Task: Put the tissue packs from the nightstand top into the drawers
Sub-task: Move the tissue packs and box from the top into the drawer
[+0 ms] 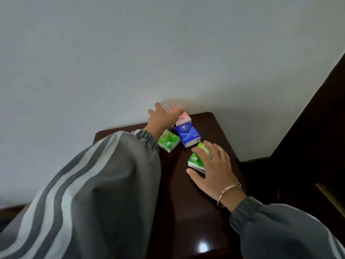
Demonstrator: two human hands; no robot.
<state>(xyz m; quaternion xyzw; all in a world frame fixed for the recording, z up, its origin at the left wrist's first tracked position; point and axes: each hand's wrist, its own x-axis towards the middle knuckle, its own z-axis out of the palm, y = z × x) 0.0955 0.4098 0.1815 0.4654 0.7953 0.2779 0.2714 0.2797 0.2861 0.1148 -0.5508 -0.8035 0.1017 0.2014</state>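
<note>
Loose grey jacket with gathered elastic cuffs. Dark grey left sleeve [93,193], pale stripes running lengthwise. Plainer grey right sleeve [283,228], one pale stripe along the outer edge. Thin gold-coloured bangle [226,191] at the right wrist. Bare left hand [160,118] and right hand [212,169].

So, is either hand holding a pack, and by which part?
Right hand grips the near green pack from above, fingers over its top, thumb at its near corner. Left hand lies blurred on the back packs; hold cannot be told.
</note>
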